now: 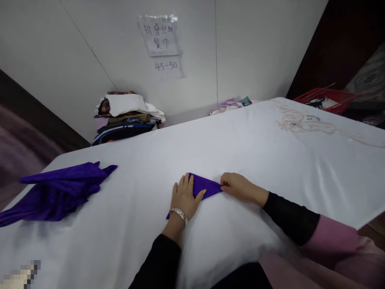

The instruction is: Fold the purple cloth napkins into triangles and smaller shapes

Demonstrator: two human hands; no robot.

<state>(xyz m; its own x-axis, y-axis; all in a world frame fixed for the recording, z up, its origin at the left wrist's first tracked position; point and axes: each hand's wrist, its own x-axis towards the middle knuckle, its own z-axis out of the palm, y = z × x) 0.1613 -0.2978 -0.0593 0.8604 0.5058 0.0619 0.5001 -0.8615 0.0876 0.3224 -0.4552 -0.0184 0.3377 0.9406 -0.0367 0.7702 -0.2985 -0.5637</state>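
Note:
A purple cloth napkin, folded into a narrow triangular shape, lies on the white tablecloth. Flat across its left part rests my left hand, fingers spread, covering some of the cloth; a silver bracelet circles that wrist. At the pointed right end, my right hand pinches the napkin's tip between thumb and fingers. A small purple corner shows below the left wrist.
Crumpled purple cloths lie at the table's left. Behind the far edge are a stack of folded clothes and some lilac fabric. A red basket stands beyond the right end. Handwritten paper signs hang on the wall.

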